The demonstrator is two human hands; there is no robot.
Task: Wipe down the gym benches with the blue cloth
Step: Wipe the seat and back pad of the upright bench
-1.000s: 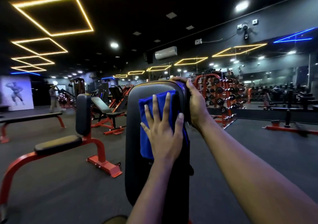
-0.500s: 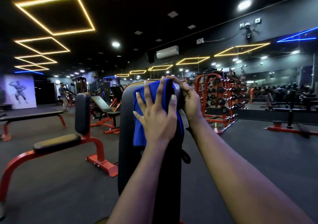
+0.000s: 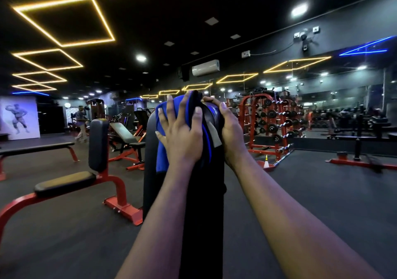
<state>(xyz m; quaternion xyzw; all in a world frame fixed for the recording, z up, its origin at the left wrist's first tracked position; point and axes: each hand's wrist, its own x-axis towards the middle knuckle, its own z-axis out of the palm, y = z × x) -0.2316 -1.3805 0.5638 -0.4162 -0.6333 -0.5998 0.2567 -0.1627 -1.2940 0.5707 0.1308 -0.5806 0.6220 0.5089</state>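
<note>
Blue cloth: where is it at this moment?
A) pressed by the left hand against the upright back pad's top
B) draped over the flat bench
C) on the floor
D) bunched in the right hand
A: the left hand presses the blue cloth against the top of the upright back pad, whose upper edge the right hand grips.

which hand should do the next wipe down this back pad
Left. The left hand lies spread on the blue cloth, pressing it against the top of the back pad. The right hand only grips the pad's top edge, with no cloth under it.
</note>
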